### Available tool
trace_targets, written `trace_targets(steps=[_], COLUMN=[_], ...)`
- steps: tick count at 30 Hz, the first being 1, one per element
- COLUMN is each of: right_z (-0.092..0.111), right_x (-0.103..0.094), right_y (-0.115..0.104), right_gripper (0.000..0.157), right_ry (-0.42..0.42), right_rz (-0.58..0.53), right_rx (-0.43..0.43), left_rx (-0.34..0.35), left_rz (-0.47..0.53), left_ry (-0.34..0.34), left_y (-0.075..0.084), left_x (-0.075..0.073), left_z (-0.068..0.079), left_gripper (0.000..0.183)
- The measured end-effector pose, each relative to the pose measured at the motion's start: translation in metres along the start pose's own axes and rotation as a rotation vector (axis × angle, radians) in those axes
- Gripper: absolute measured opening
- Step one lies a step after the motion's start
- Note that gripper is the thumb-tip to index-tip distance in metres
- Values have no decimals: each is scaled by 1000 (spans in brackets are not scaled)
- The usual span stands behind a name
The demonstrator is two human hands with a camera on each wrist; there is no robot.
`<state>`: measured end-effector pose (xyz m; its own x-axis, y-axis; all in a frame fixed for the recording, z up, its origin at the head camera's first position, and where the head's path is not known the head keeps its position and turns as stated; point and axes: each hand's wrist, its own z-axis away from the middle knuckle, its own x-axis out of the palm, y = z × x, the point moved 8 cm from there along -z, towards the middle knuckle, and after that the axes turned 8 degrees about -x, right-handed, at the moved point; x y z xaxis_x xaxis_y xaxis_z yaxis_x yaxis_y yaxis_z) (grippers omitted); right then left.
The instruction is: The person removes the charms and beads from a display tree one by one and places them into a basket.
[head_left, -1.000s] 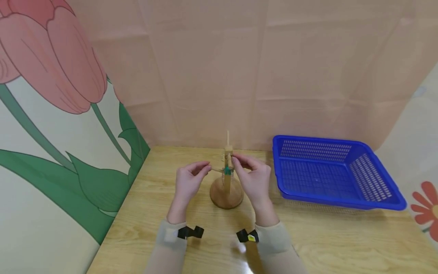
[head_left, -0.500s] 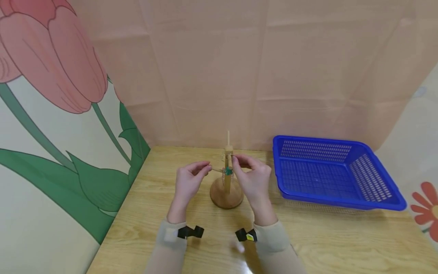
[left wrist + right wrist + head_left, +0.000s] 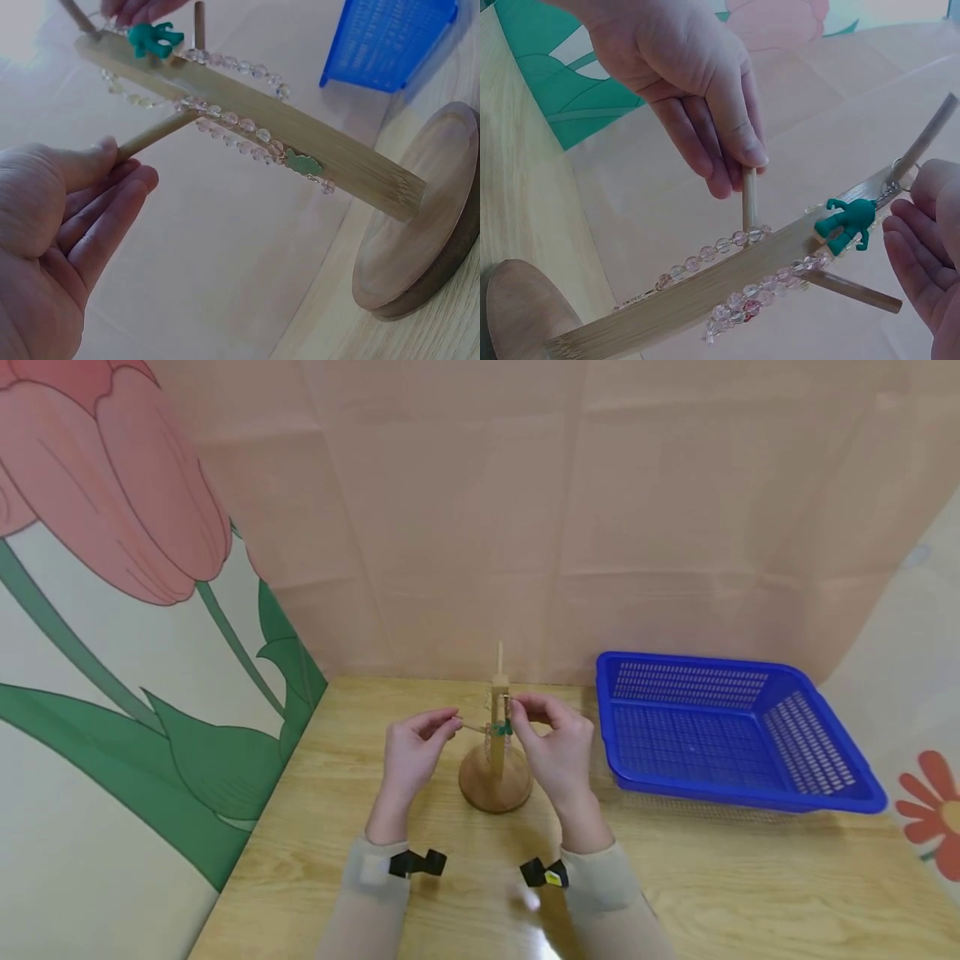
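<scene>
A wooden peg stand with a round base (image 3: 495,789) rises from the table in front of me. My left hand (image 3: 411,756) pinches the end of a side peg (image 3: 157,136) between thumb and fingers. At the upper peg, my right hand (image 3: 558,752) pinches the metal ring (image 3: 909,174) of a keychain. A small green figure (image 3: 847,221) dangles from that ring against the post (image 3: 285,127). Pale pink bead bracelets (image 3: 712,251) hang on the lower pegs; one carries a flat green charm (image 3: 302,163). In the left wrist view, most of the right hand is cut off.
A blue plastic basket (image 3: 615,760) stands to the right on the wooden table (image 3: 315,860). A pinkish cloth (image 3: 465,527) hangs behind the table. On the left is a wall panel with a painted tulip (image 3: 150,485).
My right hand and the keychain shift slightly, and the green figure swings a little to the right of the post. The left hand keeps its hold on the peg.
</scene>
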<state>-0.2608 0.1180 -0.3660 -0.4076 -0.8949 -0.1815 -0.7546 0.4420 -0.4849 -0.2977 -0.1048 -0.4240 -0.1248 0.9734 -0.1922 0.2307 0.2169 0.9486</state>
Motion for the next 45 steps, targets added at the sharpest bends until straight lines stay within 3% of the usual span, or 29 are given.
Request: trace_targets(steps=[5, 13, 25, 45], right_z=[0, -1, 0, 4], right_x=[-2, -1, -2, -6], right_y=[-4, -6, -8, -16], right_gripper=[4, 5, 4, 7], right_ry=[1, -29, -23, -41], right_rz=[-60, -175, -266, -290], right_rx=[2, 92, 202, 194], left_rx=[36, 95, 84, 109], left_rz=[16, 29, 21, 23], left_ry=[-6, -14, -11, 11], left_y=[-10, -8, -8, -10], left_x=[-1, -4, -2, -3], left_z=[-4, -3, -3, -5], left_gripper=[14, 12, 11, 11])
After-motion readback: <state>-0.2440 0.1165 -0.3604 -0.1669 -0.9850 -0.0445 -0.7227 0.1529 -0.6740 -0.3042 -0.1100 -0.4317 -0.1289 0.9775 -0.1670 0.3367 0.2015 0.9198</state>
